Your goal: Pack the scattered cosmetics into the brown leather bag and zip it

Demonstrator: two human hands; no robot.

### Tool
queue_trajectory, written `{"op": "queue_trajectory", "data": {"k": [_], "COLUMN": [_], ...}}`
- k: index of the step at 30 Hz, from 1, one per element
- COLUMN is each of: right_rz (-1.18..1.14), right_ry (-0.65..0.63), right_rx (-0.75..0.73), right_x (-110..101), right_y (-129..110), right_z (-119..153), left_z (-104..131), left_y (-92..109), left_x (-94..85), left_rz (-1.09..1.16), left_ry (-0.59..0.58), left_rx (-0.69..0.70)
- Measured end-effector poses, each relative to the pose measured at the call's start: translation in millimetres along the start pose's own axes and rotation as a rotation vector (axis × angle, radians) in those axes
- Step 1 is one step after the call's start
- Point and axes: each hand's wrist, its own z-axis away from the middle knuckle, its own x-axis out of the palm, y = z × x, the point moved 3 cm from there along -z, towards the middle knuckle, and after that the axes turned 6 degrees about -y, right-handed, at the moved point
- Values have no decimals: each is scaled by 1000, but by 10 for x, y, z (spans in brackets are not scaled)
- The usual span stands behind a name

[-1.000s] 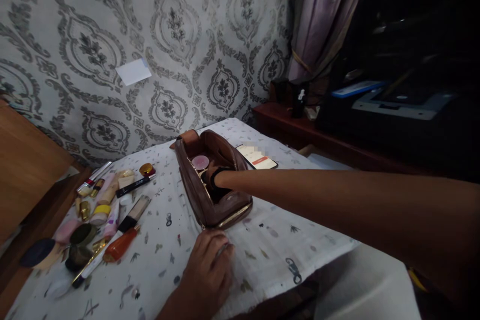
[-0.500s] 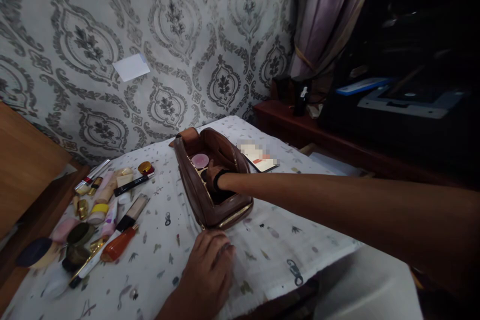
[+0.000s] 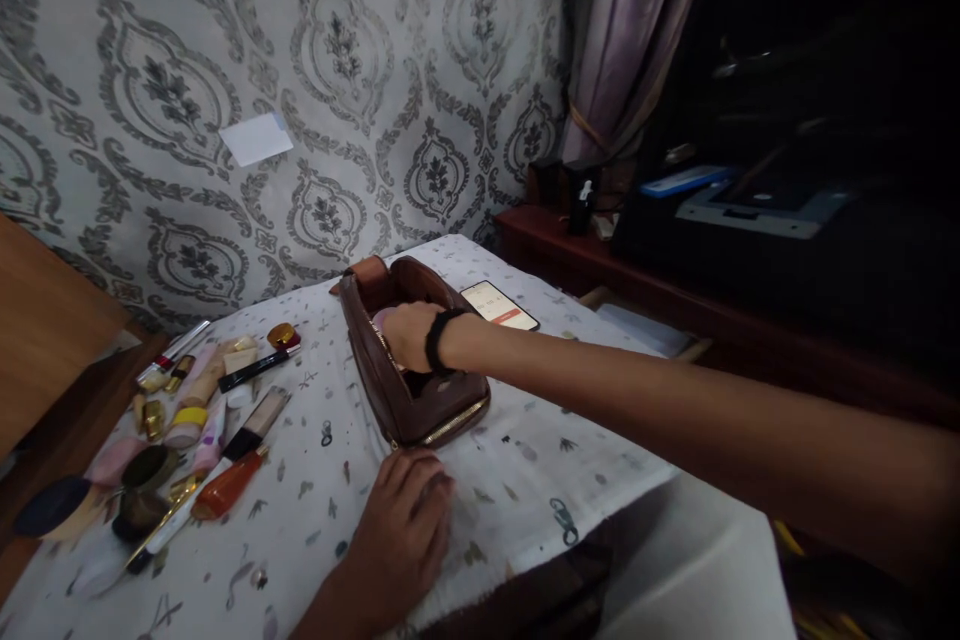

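A brown leather bag (image 3: 381,385) lies on the patterned cloth with its gold zipper undone and its mouth wide. My right hand (image 3: 414,332), with a black band at the wrist, reaches inside it. The fingers are hidden in the bag, so what they grip does not show. A bit of a round pink item (image 3: 381,318) peeks out beside that hand. At the bag's near end, my left hand (image 3: 412,510) rests on the cloth with loosely bent fingers, close to the zipper end. Nothing shows in it.
Several cosmetics lie at the left, among them an orange bottle (image 3: 229,487), a black tube (image 3: 259,367) and a dark round compact (image 3: 52,508). A lit phone (image 3: 501,305) lies right of the bag. A wooden panel (image 3: 52,320) borders the left; a dark red shelf (image 3: 525,232) stands behind.
My right hand has risen and shifted slightly within the bag, now covering most of the pink round item. My left hand stays by the bag's near end. The view has shifted slightly.
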Motion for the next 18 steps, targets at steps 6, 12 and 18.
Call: {"op": "queue_trajectory", "data": {"k": [6, 12, 18], "right_rz": [-48, -207, -201], "right_ry": [290, 819, 841], "right_rx": [-157, 496, 511], "right_x": [-608, 124, 538], "right_y": [487, 1794, 2297], "right_z": [1341, 3157, 3135], "left_z": [18, -22, -15], "left_y": [12, 51, 41], "left_x": [-5, 17, 40], "left_rz": [-35, -21, -19], "left_ry": [-2, -15, -32], "left_rx": [32, 41, 9]}}
